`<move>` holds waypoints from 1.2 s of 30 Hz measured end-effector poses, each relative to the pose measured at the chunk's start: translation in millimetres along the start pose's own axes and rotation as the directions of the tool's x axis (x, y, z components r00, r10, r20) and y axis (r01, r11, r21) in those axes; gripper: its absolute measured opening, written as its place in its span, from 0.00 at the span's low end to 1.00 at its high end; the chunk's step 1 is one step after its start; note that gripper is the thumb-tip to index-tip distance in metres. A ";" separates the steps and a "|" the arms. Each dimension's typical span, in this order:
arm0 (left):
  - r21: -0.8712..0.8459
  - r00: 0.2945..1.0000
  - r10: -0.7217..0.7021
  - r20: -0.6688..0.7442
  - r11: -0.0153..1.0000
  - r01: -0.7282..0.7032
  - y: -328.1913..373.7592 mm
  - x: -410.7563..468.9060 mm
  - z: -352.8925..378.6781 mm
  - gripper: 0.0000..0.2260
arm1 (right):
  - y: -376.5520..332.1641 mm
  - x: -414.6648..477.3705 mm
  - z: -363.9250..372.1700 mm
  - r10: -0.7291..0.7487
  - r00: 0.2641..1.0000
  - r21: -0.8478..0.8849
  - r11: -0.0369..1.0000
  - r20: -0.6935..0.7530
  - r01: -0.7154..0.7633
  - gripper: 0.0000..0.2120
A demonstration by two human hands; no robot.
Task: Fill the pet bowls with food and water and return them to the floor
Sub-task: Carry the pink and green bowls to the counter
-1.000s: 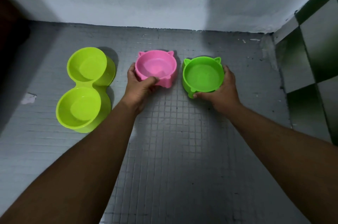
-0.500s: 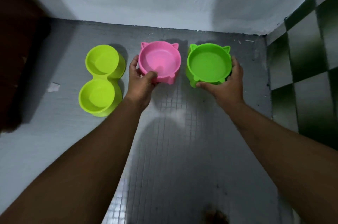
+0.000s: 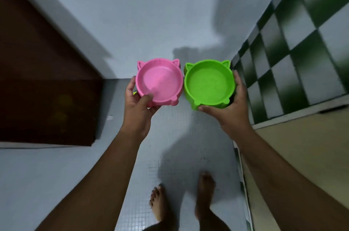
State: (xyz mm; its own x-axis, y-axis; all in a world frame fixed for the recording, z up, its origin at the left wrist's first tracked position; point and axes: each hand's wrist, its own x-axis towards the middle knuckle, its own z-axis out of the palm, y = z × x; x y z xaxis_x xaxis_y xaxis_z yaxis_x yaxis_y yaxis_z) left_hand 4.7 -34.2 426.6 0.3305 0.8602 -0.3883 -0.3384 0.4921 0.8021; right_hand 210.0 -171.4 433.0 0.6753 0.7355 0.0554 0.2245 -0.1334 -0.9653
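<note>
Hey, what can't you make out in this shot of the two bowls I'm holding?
Head view:
- Fingertips of the left hand, hidden under the pink bowl.
- Fingertips of the right hand, hidden behind the green bowl.
- A yellow-green sliver beside the left hand: too small to identify.
- Any water film in either bowl: too blurred.

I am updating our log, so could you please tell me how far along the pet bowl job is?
Done: both bowls are off the floor. In hand: the left hand grips the pink bowl and the right hand the green bowl, side by side. Left: both look empty, so filling them with food and water and setting them back down remain.
</note>
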 end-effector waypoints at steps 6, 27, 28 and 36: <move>0.018 0.995 0.055 0.083 0.998 -0.057 87.0 -145.7 37.1 0.32 | -114.4 -89.1 -58.5 -0.074 0.995 0.040 0.996 -0.066 0.077 0.62; 0.242 0.803 -0.162 0.573 0.970 0.023 34.6 -558.7 35.5 0.31 | -232.6 -563.5 -257.5 -0.155 0.821 -0.119 0.987 -0.549 0.106 0.64; 0.255 0.784 -0.187 0.593 0.966 0.038 32.0 -579.9 32.0 0.30 | -235.8 -593.4 -260.2 -0.144 0.797 -0.113 0.989 -0.586 0.095 0.63; 0.415 0.564 -0.378 0.734 0.907 0.068 -18.5 -751.3 10.9 0.24 | -241.4 -821.1 -302.2 -0.094 0.593 -0.158 0.986 -0.800 -0.057 0.61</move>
State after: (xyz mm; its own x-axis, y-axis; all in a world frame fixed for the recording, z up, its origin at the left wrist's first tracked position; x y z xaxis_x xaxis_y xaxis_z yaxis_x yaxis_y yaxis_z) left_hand -227.7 -691.0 708.4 0.9610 0.2012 -0.1898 0.0816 0.4493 0.8897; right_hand -186.4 -944.0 697.7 0.9412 -0.0829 0.3274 0.2936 -0.2782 -0.9146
